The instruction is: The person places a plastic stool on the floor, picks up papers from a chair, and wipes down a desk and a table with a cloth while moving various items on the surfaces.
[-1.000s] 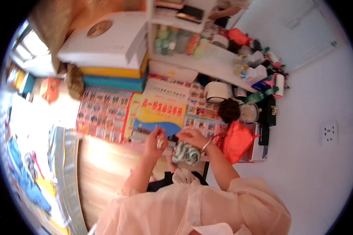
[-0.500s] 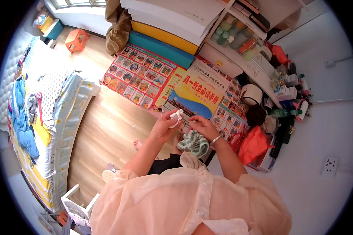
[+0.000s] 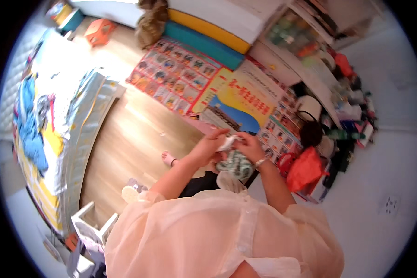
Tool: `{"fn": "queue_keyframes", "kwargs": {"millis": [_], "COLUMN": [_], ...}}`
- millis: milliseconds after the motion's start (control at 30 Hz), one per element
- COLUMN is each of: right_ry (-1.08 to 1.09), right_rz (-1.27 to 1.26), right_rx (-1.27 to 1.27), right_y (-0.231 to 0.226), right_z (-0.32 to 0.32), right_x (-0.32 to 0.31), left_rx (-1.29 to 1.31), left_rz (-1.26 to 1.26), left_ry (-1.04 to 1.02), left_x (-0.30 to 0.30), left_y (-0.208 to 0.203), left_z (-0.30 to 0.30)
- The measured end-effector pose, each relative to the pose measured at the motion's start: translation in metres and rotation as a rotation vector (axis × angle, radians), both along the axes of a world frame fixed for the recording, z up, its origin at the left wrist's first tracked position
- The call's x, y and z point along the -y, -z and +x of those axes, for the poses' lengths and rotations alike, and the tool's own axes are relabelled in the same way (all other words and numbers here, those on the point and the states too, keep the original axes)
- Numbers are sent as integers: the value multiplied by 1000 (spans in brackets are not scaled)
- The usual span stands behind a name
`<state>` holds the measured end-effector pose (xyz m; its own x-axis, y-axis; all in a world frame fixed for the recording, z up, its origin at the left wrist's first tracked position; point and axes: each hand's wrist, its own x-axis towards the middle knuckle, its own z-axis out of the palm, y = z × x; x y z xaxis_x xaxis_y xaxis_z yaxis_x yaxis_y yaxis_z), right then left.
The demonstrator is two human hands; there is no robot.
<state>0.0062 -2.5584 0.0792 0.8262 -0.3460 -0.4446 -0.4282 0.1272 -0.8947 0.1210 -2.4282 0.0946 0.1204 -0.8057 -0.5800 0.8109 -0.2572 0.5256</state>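
In front of my body, my left hand point(image 3: 213, 144) pinches a small, crumpled white soft piece point(image 3: 227, 143), which looks like cloth or knitting. My right hand point(image 3: 249, 148), with a bracelet at the wrist, is closed at the other side of the piece, fingers curled against it. Motion blur hides any finer detail between the fingertips. Just under my right hand hangs a bunched green-and-white knitted-looking piece point(image 3: 236, 166), above my dark-clad lap.
A desk covered with a photo-grid poster point(image 3: 169, 76) and a yellow-and-blue printed sheet point(image 3: 245, 104) lies ahead. Right of it are a red plastic bag point(image 3: 306, 170) and piled bottles and boxes. A bed point(image 3: 85, 134) stands left, an orange stool point(image 3: 99, 32) far left, a white chair point(image 3: 95, 227) near left.
My hands have come together around the white piece, which has moved right toward my right hand. The whole view has shifted and blurred slightly.
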Motion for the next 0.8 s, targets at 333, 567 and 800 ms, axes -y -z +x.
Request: {"fn": "queue_keyframes", "kwargs": {"millis": [333, 567, 800], "right_ry": [285, -95, -442], "right_rz": [-653, -328, 86], "right_rx": [-473, -322, -310], "right_y": [7, 5, -35], "right_z": [-122, -60, 49], "right_x": [127, 35, -166], "left_rx": [300, 746, 901], "left_rz": [97, 518, 462], "left_ry": [236, 182, -143], "left_x": [-84, -215, -297], "left_y": [45, 50, 55], "left_z": [-19, -34, -60]}}
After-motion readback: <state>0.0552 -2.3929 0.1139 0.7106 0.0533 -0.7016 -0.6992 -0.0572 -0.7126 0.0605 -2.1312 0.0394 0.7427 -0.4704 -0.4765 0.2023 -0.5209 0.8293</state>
